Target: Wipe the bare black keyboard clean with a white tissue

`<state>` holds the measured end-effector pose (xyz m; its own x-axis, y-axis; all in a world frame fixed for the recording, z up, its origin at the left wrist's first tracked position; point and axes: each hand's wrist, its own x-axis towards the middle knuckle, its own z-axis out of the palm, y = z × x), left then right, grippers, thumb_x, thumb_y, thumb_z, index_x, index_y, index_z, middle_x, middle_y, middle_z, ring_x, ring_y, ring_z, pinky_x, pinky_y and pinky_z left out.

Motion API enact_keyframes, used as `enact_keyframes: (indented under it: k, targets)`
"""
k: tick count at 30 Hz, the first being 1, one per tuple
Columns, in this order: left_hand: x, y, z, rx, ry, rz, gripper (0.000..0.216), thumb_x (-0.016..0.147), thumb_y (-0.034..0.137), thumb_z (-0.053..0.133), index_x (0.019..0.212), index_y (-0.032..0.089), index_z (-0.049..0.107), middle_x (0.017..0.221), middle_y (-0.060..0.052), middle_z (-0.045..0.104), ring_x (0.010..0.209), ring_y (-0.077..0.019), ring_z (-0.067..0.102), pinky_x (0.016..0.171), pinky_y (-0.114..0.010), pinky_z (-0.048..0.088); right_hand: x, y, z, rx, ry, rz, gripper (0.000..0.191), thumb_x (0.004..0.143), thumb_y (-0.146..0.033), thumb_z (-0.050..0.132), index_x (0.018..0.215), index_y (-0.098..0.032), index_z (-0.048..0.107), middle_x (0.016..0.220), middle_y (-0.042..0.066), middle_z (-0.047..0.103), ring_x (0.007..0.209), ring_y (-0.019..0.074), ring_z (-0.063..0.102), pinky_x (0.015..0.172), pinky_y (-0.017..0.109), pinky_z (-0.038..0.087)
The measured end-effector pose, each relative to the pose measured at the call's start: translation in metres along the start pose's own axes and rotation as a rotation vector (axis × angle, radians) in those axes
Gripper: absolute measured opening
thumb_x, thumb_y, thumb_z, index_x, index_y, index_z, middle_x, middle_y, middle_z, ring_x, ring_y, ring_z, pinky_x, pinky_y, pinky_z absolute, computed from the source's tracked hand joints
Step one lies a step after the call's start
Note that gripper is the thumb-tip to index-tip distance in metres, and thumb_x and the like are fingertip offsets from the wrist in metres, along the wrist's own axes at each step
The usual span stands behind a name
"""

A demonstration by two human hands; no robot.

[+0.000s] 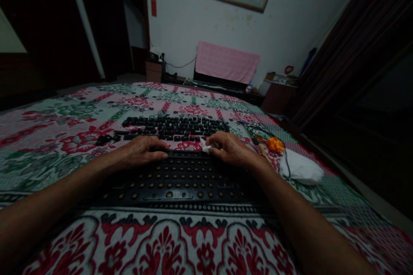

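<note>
A black keyboard base (180,176) with its keycaps off lies on the patterned bedspread, its bare switch posts showing in rows. At its far edge on the left, my left hand (142,151) grips it, thumb on top and fingers curled over the rim. My right hand (227,148) pinches a crumpled white tissue (205,146) against the far edge, right of the middle. Beyond both hands lie many loose black keycaps (180,126), set out in rough rows. The fingertips of my left hand are partly hidden.
Right of the keyboard are an orange object (275,144), a white bundle (301,167) and a dark cable (267,131). Patterned bedspread (161,240) spreads all round. Past the bed are a pink cloth (226,61) and low cabinets (279,96).
</note>
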<state>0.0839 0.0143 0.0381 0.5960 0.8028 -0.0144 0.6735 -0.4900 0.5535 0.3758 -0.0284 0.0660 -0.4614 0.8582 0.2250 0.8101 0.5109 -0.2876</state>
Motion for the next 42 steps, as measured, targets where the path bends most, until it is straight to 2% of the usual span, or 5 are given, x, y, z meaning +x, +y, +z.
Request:
enact_keyframes:
  k: [10,16,26,37,42]
  targets:
    - [-0.002,0.0,0.0,-0.012,0.001,0.022,0.046,0.075,0.053,0.049,0.106,0.023,0.064,0.105,-0.003,0.064,0.096,-0.0208,0.058,0.084,-0.028,0.044,-0.001,-0.014,-0.004,-0.098,-0.115,-0.038,0.025,0.068,-0.012,0.053,0.088,-0.017,0.068,0.079,0.004,0.061,0.068,0.0135,0.053,0.061,0.022,0.037]
    - [0.001,-0.003,0.0,-0.023,-0.019,0.012,0.049,0.073,0.055,0.049,0.108,0.024,0.063,0.103,-0.002,0.065,0.096,-0.0214,0.058,0.084,-0.028,0.044,-0.004,0.01,-0.016,-0.006,0.044,0.141,0.019,0.071,-0.021,0.053,0.084,-0.016,0.066,0.076,0.002,0.061,0.064,0.0126,0.052,0.056,0.022,0.035]
    - [0.0,-0.002,0.001,-0.003,-0.009,0.03,0.047,0.075,0.054,0.048,0.107,0.022,0.063,0.105,-0.003,0.065,0.095,-0.0198,0.059,0.083,-0.025,0.044,-0.005,0.0,-0.006,-0.013,-0.065,-0.063,0.024,0.073,-0.01,0.05,0.091,-0.017,0.065,0.087,0.004,0.053,0.082,0.014,0.05,0.076,0.025,0.039]
    - [0.001,-0.004,0.002,-0.012,-0.008,0.018,0.049,0.074,0.056,0.048,0.106,0.023,0.064,0.103,-0.002,0.065,0.095,-0.0204,0.059,0.082,-0.026,0.045,-0.001,-0.009,-0.01,-0.137,-0.22,-0.124,0.021,0.081,-0.014,0.048,0.087,-0.016,0.067,0.086,0.007,0.059,0.078,0.0149,0.053,0.07,0.024,0.039]
    - [-0.001,0.002,0.0,0.019,-0.011,0.014,0.05,0.074,0.055,0.047,0.107,0.022,0.063,0.103,-0.003,0.066,0.094,-0.0207,0.059,0.081,-0.027,0.045,0.002,-0.011,-0.006,-0.138,-0.209,-0.035,0.019,0.08,-0.015,0.05,0.087,-0.015,0.068,0.083,0.006,0.064,0.073,0.0133,0.055,0.066,0.021,0.038]
